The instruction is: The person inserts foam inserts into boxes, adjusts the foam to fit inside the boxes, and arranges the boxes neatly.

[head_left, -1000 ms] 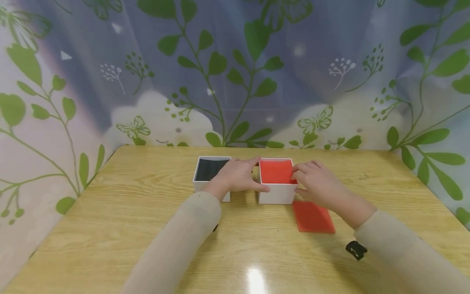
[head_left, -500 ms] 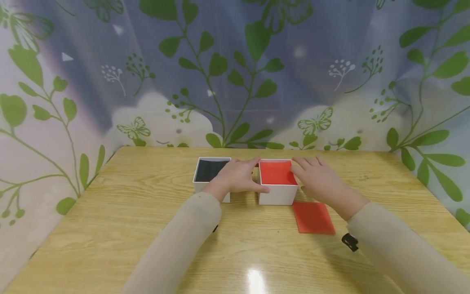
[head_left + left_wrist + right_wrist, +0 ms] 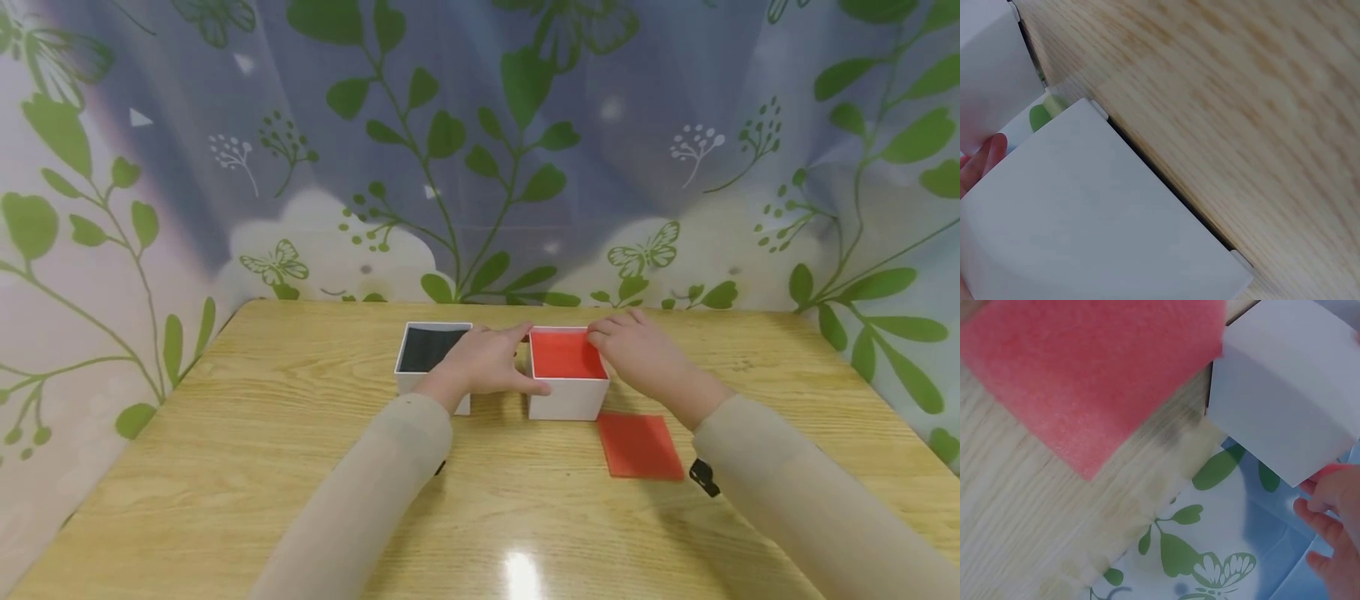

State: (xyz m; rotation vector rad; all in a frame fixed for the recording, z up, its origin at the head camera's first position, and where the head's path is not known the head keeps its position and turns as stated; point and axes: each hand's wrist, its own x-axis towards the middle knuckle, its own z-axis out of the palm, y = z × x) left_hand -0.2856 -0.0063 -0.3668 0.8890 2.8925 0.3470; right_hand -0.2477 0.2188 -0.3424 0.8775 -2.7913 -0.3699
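Observation:
My left hand (image 3: 483, 362) grips a white box (image 3: 566, 400), its thumb on the front wall and its fingers at the back left corner. Square red felt-like sheets (image 3: 564, 354) fill that box nearly to the rim. At the back right corner, the fingers of my right hand (image 3: 641, 354) bend over the rim; in the right wrist view a bit of red sheet (image 3: 1335, 469) shows at the fingertips, pinched there. The left wrist view has a white box wall (image 3: 1097, 212) with a few fingers behind it.
A second white box (image 3: 408, 381) holding black sheets (image 3: 429, 350) stands to the left, partly hidden by my left hand. One loose red sheet (image 3: 641, 447) lies on the wooden table (image 3: 225, 467) in front of the red box. A leaf-patterned curtain (image 3: 480, 167) hangs behind.
My right hand has shifted left and away from me along the box's right side, from near its front to the back right corner. The left hand and both boxes have stayed put.

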